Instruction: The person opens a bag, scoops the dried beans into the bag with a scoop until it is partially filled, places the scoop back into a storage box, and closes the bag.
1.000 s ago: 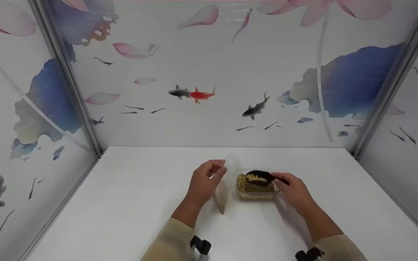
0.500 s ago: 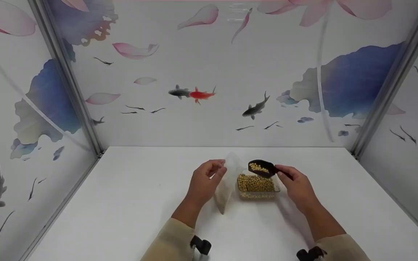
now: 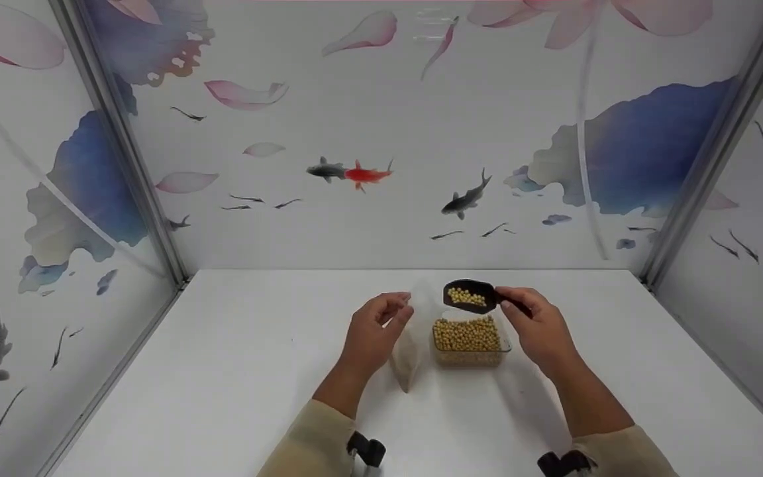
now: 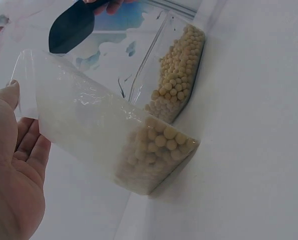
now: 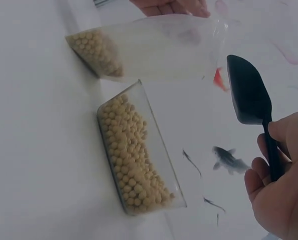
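Observation:
My left hand pinches the top edge of a clear plastic bag, whose bottom holds pale yellow soybeans. The bag stands upright on the table, left of a clear rectangular container well filled with the same beans. In my right hand is the handle of a black scoop, gripped between thumb and fingers. Some soybeans lie in the scoop's bowl, which is raised above the far side of the container, right of the bag's mouth. In the left wrist view the scoop shows close over the bag's top.
The white table is bordered at the back by a white panel printed with fish and petals. Similar side panels meet it at metal posts. Black wrist cameras sit at both sleeves.
The scoop has risen out of the container with soybeans in it and has then shifted left towards the bag's mouth. My left hand and the bag have stayed in place.

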A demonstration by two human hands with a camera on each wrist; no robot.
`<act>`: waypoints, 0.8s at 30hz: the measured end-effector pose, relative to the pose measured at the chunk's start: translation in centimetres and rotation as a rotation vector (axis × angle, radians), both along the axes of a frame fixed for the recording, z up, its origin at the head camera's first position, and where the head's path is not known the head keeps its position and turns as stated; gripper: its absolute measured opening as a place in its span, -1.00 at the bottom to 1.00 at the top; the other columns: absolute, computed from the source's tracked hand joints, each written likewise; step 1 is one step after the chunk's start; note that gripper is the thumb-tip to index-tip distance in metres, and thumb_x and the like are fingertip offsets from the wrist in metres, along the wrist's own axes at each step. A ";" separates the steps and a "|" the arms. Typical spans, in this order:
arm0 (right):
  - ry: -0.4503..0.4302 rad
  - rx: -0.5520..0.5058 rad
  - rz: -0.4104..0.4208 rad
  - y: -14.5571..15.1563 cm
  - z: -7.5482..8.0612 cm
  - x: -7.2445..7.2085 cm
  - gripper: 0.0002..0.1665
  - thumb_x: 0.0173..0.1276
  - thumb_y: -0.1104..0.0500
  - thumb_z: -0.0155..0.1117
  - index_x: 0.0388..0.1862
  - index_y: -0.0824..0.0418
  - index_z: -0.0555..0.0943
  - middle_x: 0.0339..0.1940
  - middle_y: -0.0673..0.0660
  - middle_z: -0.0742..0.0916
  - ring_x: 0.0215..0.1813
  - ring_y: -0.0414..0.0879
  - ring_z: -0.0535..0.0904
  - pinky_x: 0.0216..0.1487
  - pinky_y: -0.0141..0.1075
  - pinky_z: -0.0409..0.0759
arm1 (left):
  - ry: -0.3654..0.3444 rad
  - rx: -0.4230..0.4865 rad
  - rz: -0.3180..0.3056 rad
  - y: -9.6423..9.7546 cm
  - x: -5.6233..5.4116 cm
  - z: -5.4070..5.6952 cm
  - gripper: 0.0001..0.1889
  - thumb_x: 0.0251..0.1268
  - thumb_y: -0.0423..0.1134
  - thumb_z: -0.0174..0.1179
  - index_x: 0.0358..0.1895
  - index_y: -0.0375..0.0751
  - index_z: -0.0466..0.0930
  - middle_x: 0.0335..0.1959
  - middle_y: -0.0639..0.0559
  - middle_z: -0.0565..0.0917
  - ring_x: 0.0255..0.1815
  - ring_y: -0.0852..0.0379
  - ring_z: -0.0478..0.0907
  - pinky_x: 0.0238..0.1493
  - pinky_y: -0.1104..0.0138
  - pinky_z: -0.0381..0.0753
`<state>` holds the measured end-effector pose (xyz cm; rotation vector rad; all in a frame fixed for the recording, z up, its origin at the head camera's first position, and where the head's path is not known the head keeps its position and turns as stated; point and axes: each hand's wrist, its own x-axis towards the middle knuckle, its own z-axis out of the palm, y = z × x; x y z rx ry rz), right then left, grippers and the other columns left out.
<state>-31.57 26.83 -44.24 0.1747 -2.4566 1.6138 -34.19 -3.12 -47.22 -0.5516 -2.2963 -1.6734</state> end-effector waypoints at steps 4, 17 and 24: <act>0.068 0.100 -0.011 -1.0 1.1 0.0 -0.60 0.73 0.10 0.14 0.41 0.15 0.63 0.37 0.16 0.65 0.41 0.03 0.57 0.15 -0.63 0.51 | 0.001 0.001 0.005 0.0 -0.1 -0.1 -0.81 0.62 0.07 0.24 -0.03 0.08 0.65 0.32 0.18 0.70 0.41 0.12 0.62 0.51 0.13 0.61; 0.314 0.455 0.022 -3.7 4.0 -0.2 -0.66 0.64 0.25 0.25 0.30 0.19 0.72 0.19 0.19 0.72 0.32 0.21 0.54 0.34 0.17 0.60 | 0.004 -0.014 0.004 0.2 0.0 0.1 -0.73 0.58 0.17 0.24 -0.05 0.08 0.66 0.33 0.17 0.70 0.40 0.13 0.63 0.50 0.15 0.62; 0.374 0.501 0.000 -4.0 4.5 -0.1 -0.69 0.61 0.27 0.28 0.25 0.22 0.74 0.14 0.20 0.73 0.28 0.21 0.56 0.34 0.17 0.59 | 0.000 0.001 0.005 0.2 0.1 0.1 -0.85 0.61 0.01 0.26 -0.06 0.06 0.66 0.31 0.14 0.71 0.40 0.12 0.63 0.50 0.15 0.62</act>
